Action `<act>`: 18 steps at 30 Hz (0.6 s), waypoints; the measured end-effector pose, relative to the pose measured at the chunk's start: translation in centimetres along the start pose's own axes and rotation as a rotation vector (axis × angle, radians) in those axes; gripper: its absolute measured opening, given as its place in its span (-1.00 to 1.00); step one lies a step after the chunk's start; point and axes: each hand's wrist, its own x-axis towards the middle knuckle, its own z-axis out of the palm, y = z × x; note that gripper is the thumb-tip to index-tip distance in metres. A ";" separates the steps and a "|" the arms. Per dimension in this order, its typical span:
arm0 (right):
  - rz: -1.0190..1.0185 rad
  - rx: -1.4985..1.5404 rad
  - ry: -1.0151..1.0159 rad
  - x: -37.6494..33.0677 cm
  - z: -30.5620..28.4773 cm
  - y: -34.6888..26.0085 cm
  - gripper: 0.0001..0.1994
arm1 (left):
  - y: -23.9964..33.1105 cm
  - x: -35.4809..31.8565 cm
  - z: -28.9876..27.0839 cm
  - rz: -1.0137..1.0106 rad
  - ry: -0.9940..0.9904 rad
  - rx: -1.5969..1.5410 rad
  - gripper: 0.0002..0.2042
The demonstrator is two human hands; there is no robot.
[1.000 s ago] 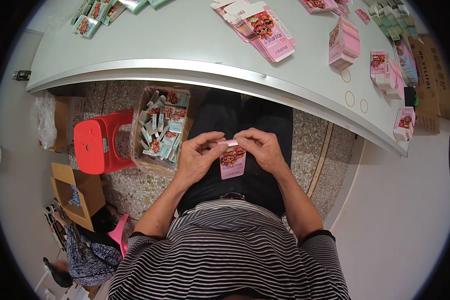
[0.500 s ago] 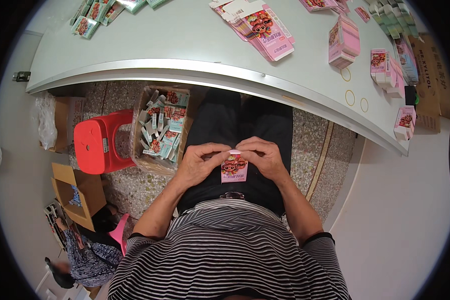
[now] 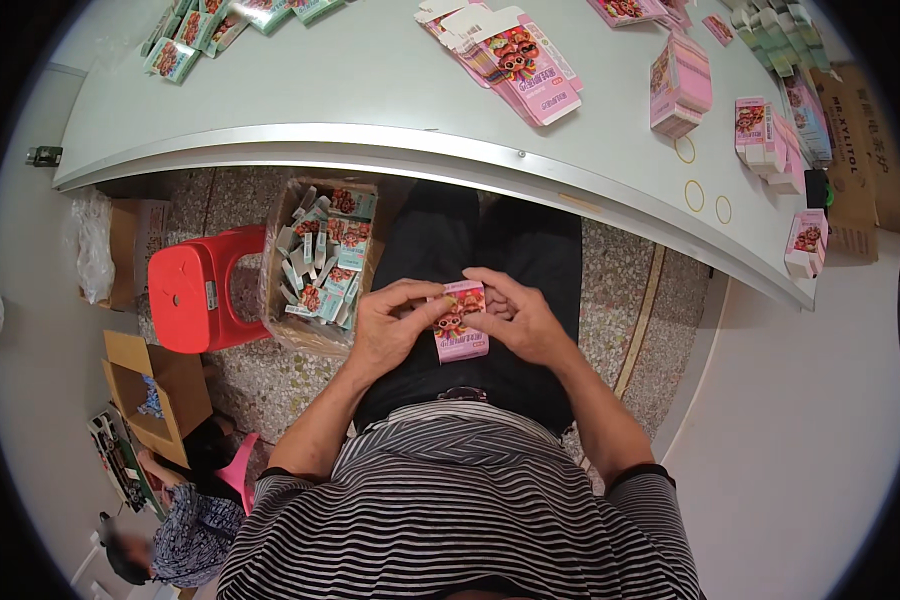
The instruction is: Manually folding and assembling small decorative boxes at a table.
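A small pink carton [image 3: 460,342] with a colourful printed front is held above my lap, its upper end tilted slightly to the right. My left hand [image 3: 390,325] grips its left side, the thumb lying across the front near the upper half. On the other side my right hand [image 3: 530,325] holds it with the thumb on the front and curled fingers at the right edge. The carton's back and part of its upper front are hidden by my fingers.
On the white table lie a fanned stack of flat pink cartons [image 3: 530,75], a pink carton block [image 3: 682,85] and green packs [image 3: 175,58]. An open box of green cartons [image 3: 325,250] stands beside a red stool [image 3: 185,300]. A person [image 3: 195,530] works at lower left.
My thumbs have come down from the carton's top end onto its front. The carton has tilted and shifted slightly left. The person at lower left has moved.
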 end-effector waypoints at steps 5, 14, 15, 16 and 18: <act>-0.230 -0.559 0.285 5.1 -4.3 -12.5 -0.53 | 1.9 1.5 -0.2 0.055 0.180 -0.241 -0.50; -0.350 -1.107 0.636 16.6 -8.9 -17.1 0.13 | -0.2 2.2 0.4 -0.042 0.175 -0.182 -0.64; -0.214 -1.144 0.575 16.9 -8.6 -16.8 0.12 | -0.3 2.1 0.5 -0.073 0.166 -0.191 -0.65; -0.212 -1.142 0.570 17.1 -8.5 -16.6 0.12 | -0.4 2.0 0.5 -0.076 0.165 -0.182 -0.66; -0.215 -1.137 0.565 17.4 -8.4 -16.4 0.10 | -0.4 2.0 0.4 -0.089 0.162 -0.180 -0.66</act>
